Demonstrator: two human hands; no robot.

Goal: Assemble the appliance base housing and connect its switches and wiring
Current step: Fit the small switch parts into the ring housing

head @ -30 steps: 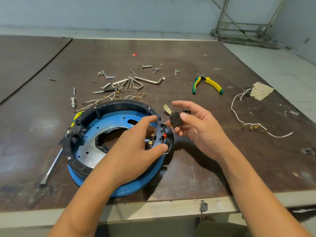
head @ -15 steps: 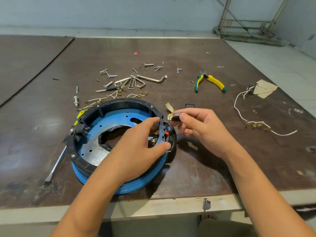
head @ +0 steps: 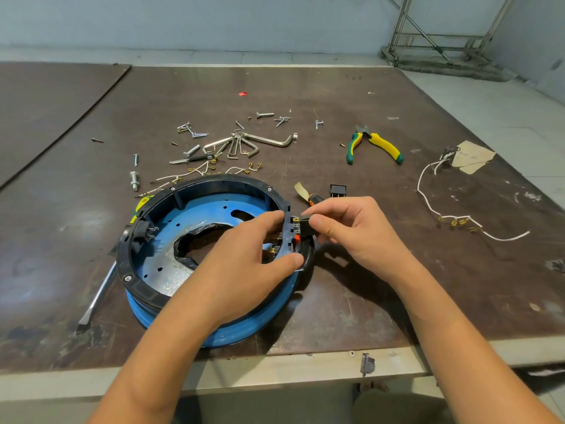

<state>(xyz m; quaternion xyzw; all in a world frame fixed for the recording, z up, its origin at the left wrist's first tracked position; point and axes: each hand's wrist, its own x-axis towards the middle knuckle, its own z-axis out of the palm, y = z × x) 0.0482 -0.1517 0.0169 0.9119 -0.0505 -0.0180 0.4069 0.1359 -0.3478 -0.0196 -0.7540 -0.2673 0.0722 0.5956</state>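
Note:
The round base housing (head: pixel 195 215), a black ring over a blue body, lies on the table near its front edge. My left hand (head: pixel 244 258) grips the housing's right rim, thumb outside and fingers inside. My right hand (head: pixel 351 231) pinches a small black rocker switch (head: pixel 304 225) with brass terminals and holds it against the outside of that rim, just above a switch with an orange mark (head: pixel 297 239) seated there. Another black switch (head: pixel 337 190) lies on the table behind my right hand. A socket part (head: pixel 143 234) sits on the ring's left side.
Screws, bolts and hex keys (head: pixel 244 145) lie scattered behind the housing with short terminal wires (head: pixel 195 174). Yellow-green pliers (head: pixel 374 145) lie at the back right. A white wire (head: pixel 443 215) lies at the right. A flat screwdriver (head: pixel 97 298) pokes out left of the housing.
My right hand has carried the black switch from the air to the right of the housing leftward onto the rim. My left hand has kept its grip on the housing.

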